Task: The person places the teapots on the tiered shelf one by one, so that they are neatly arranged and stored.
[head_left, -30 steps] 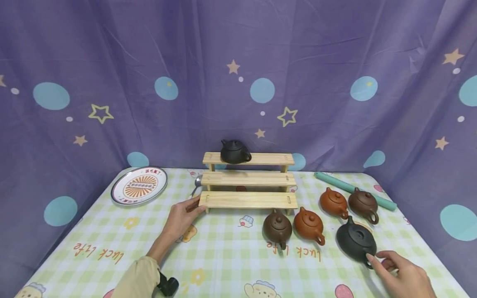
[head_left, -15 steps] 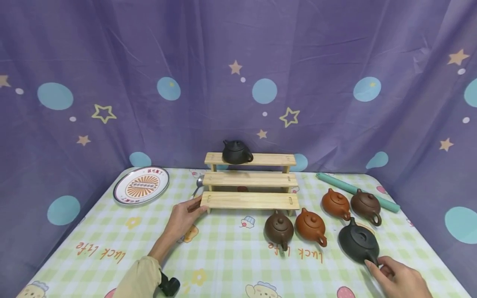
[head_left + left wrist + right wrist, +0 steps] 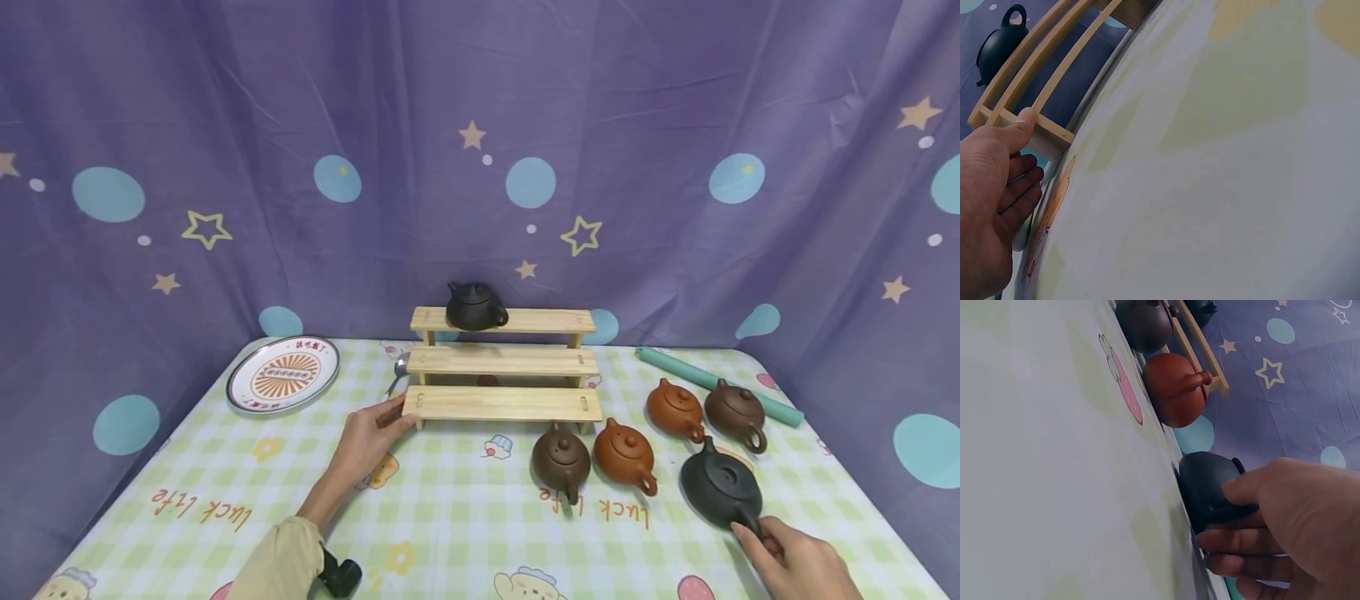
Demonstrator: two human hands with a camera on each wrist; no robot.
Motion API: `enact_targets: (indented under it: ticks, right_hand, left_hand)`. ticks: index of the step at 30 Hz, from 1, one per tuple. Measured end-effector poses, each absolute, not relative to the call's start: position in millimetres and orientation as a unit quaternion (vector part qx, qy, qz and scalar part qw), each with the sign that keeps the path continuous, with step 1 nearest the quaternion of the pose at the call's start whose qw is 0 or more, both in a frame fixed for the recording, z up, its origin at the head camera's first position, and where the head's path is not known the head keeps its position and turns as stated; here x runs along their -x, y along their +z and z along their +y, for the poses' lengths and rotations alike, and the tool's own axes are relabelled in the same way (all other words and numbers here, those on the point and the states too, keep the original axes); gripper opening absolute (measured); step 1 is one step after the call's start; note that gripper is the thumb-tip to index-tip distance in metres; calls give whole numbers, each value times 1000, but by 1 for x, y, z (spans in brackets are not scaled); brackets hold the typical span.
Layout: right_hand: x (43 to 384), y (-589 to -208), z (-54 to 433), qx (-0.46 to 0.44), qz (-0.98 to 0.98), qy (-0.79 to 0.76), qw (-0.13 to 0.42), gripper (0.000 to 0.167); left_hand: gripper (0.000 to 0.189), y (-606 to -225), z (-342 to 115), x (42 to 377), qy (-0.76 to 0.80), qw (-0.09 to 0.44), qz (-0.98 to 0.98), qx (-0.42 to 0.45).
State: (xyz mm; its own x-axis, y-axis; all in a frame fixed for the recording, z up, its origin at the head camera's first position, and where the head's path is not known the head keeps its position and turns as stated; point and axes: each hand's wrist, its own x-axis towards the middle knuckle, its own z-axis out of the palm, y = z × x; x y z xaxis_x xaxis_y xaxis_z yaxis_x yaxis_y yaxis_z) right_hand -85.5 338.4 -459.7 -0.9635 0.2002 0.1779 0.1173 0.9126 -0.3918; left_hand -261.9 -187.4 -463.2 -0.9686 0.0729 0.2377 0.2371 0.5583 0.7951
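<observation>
A three-tier wooden display stand (image 3: 501,404) stands at the back middle, with a black teapot (image 3: 476,307) on its top step. My left hand (image 3: 365,440) holds the lowest step's left end; in the left wrist view the thumb (image 3: 1024,119) lies against the wood. At the right, my right hand (image 3: 802,565) pinches the handle of a flat black teapot (image 3: 720,487), which appears to sit on the cloth. Near it are two brown teapots, one by the stand (image 3: 561,460), the other farther right (image 3: 735,410), and two orange-red teapots, one nearer (image 3: 624,454), one behind (image 3: 673,408).
A patterned plate (image 3: 283,375) lies at the back left of the checked tablecloth (image 3: 450,533). Partly behind the stand's left side is a metal spoon (image 3: 402,367). A green roll (image 3: 686,370) lies behind the right-hand teapots. A purple curtain (image 3: 420,100) hangs behind the table.
My right thumb and fingers have closed further round the flat black teapot's handle. My left hand stays at the stand. The whole head view has shifted slightly.
</observation>
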Motion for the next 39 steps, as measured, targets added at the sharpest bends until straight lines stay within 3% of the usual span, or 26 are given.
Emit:
enact_targets:
  ticks: [7, 19, 28, 39]
  right_hand:
    - [82, -467, 333, 75, -965, 175, 182, 46]
    - [82, -475, 334, 55, -923, 189, 331, 39]
    - [83, -478, 336, 73, -908, 185, 368, 35]
    - [87, -476, 340, 35, -861, 204, 465, 56]
  left_hand:
    - [59, -464, -187, 263, -459, 94, -879, 93]
    - [58, -465, -188, 263, -467, 94, -875, 92]
    - [56, -465, -187, 264, -462, 93, -877, 90]
    - [55, -464, -187, 263, -465, 93, -876, 90]
